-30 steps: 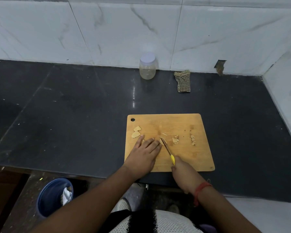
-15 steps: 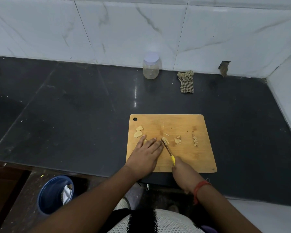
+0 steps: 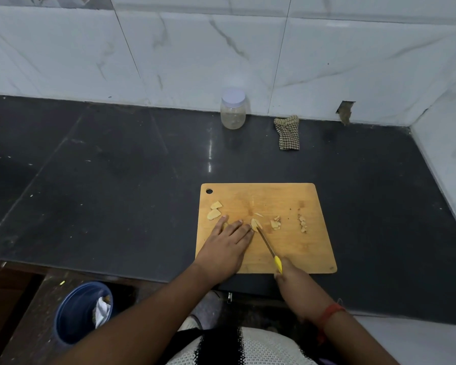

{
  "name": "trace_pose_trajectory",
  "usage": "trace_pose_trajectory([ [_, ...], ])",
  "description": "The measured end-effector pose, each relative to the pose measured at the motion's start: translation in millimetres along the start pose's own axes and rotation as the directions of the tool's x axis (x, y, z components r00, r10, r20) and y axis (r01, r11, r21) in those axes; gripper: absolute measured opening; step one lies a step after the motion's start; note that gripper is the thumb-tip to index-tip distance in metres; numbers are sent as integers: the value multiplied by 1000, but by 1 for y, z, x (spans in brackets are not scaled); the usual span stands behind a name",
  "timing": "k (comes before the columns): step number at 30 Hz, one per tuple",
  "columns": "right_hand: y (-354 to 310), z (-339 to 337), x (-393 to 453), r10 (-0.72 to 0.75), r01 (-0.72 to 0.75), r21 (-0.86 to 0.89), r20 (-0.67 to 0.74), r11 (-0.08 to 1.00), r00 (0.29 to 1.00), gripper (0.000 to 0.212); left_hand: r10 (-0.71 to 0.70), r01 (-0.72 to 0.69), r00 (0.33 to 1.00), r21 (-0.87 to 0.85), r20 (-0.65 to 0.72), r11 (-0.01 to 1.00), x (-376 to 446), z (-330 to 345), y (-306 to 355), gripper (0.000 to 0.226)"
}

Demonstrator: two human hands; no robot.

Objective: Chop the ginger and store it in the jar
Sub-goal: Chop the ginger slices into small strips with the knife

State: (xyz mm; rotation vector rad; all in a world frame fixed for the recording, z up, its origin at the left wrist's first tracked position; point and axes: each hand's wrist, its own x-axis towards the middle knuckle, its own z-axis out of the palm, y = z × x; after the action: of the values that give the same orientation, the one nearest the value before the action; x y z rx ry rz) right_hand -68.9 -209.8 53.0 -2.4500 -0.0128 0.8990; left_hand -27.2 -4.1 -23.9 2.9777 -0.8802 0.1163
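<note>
Pale ginger pieces (image 3: 256,224) scattered on board; lidded jar (image 3: 233,109) upright by wall.

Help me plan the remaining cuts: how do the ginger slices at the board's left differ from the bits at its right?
The left slices are broad, flat and whole; the right bits are small, chopped and strung in a line. Both lie on the cutting board.

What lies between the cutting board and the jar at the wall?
Nothing: in the head view, only bare dark countertop separates the cutting board from the jar.
</note>
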Motion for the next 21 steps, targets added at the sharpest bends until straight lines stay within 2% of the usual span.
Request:
trace_pose_trajectory([
  [6, -7, -5, 9, 59, -59, 23, -10, 998, 998, 27, -5, 6, 1000, -10, 18, 1000, 1, -4, 1, 54],
  [9, -3, -6, 6, 82, -81, 38, -18, 996, 997, 24, -7, 7, 1000, -6, 6, 1000, 3, -7, 0, 58],
  [21, 0, -7, 4, 131, -123, 148, -43, 981, 990, 30, -30, 30, 999, -33, 26, 999, 8, -8, 6, 56],
])
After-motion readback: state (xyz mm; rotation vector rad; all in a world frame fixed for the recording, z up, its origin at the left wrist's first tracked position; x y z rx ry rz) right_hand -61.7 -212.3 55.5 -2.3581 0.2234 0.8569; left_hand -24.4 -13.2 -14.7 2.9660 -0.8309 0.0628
